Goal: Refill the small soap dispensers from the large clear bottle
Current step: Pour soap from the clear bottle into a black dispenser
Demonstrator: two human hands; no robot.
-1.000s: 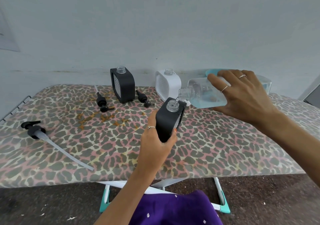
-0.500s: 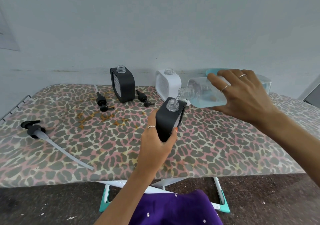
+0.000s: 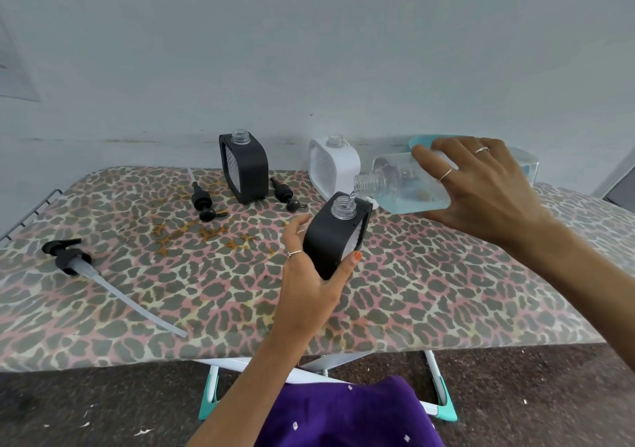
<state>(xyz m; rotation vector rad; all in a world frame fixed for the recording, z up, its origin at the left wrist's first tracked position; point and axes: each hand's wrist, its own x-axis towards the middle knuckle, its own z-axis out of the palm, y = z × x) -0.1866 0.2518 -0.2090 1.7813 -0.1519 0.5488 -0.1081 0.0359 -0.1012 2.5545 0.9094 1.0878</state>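
At centre frame the left hand [image 3: 309, 275] grasps a black soap dispenser [image 3: 335, 237], thumb on its right edge and fingers wrapped round its left side, holding it tilted above the leopard-print board [image 3: 171, 275]. To the right, the right hand [image 3: 481, 192] grips the large clear bottle [image 3: 395, 189] from above, fingers spread over its body; the bottle lies nearly level, its neck just over the dispenser's open mouth, a thin stream of liquid falling in. Behind stand another black dispenser [image 3: 244, 168] and a white dispenser [image 3: 331, 168], uncapped.
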